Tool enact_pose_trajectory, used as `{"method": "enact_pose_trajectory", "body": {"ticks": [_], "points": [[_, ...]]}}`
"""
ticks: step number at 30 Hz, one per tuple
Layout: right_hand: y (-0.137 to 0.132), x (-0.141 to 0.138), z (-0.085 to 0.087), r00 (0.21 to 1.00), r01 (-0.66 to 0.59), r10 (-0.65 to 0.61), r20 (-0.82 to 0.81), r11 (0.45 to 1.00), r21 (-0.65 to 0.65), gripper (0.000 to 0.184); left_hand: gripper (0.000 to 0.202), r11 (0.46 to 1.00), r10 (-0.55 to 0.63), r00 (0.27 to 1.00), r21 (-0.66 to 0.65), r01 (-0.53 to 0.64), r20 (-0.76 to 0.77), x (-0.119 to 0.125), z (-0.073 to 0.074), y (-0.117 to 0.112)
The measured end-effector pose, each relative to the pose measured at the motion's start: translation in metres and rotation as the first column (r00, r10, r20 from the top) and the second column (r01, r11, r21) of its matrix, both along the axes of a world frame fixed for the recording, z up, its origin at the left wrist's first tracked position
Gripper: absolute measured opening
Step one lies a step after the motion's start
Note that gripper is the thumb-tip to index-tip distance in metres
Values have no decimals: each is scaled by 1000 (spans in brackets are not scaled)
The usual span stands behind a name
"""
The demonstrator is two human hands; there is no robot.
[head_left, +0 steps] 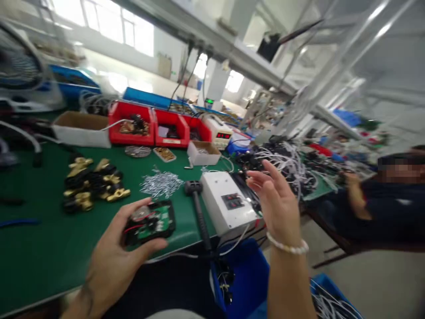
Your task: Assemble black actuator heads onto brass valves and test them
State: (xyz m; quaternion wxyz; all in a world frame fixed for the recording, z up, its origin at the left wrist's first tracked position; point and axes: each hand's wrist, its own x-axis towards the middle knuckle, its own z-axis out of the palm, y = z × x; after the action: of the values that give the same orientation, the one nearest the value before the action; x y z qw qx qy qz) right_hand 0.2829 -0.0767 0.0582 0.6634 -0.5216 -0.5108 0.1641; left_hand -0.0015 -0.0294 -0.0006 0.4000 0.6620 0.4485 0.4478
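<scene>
My left hand [116, 252] grips a small black housing with a green circuit board [162, 218], a round metal part and a red wire inside. Fingers and thumb clasp its opposite sides, above the front of the green bench. My right hand [279, 204], with a beaded bracelet on its wrist, is raised with fingers apart, and I see nothing held in it. Nearest to it is a white box with black switches [229, 204]. A black-handled hammer [199, 212] lies between the two hands. Beyond the left hand is a pile of small silver pieces [161, 184].
Brass-and-black parts [94, 184] lie on the left. Behind stand red bins [131, 124], a small white carton [203, 153] and a power supply with a red display [217, 133]. A blue bin [245, 279] sits below the bench edge. Tangled white cables [282, 161] and a seated person [381, 208] are at right.
</scene>
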Motion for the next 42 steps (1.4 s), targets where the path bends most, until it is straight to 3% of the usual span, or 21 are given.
{"method": "enact_pose_trajectory", "body": {"ticks": [2, 5, 7, 9, 13, 20, 24, 28, 29, 31, 35, 37, 40, 42], "points": [[-13, -29, -7, 986, -163, 164, 5, 985, -56, 53, 69, 999, -38, 993, 11, 37, 115, 1, 1, -3], [-23, -79, -23, 920, -392, 385, -76, 904, -171, 71, 65, 986, -154, 976, 86, 142, 152, 9, 4, -5], [-22, -103, -34, 901, -434, 412, -136, 873, -225, 76, 65, 977, -190, 970, 127, 171, 154, 11, 5, -7], [-19, -115, -41, 917, -397, 369, -150, 875, -276, 72, 65, 969, -213, 963, 161, 187, 167, 9, 4, -10], [-19, -118, -47, 962, -274, 252, -108, 906, -322, 66, 68, 953, -252, 956, 211, 218, 150, 6, 2, -11], [-23, -120, -49, 966, -257, 240, -94, 909, -328, 67, 73, 932, -329, 931, 211, 293, 160, 5, -1, -9], [-23, -121, -51, 946, -324, 301, -119, 898, -298, 61, 47, 913, -377, 916, 221, 343, 136, -4, 6, -6], [-24, -120, -54, 909, -412, 409, -85, 846, -339, 61, 9, 908, -373, 923, 244, 341, 97, -13, 14, -4], [-24, -121, -55, 900, -425, 431, -67, 830, -362, 62, 4, 916, -360, 928, 228, 331, 95, -15, 14, -4], [-22, -123, -59, 887, -435, 461, -36, 805, -404, 63, 13, 930, -327, 943, 203, 308, 68, -17, 13, -4], [-6, -133, -72, 903, -411, 423, -71, 805, -428, 57, 16, 942, -236, 968, 224, 248, -80, -26, 4, 9], [8, -139, -80, 919, -393, 358, -164, 811, -433, 55, 20, 959, -91, 969, 242, 147, -229, -36, -4, 26], [32, -147, -93, 933, -337, 222, -282, 814, -474, 60, 34, 950, 255, 859, 279, -139, -444, -58, -20, 60], [46, -151, -101, 947, -285, 148, -287, 800, -527, 66, 42, 933, 353, 765, 269, -240, -539, -74, -31, 81]]}}
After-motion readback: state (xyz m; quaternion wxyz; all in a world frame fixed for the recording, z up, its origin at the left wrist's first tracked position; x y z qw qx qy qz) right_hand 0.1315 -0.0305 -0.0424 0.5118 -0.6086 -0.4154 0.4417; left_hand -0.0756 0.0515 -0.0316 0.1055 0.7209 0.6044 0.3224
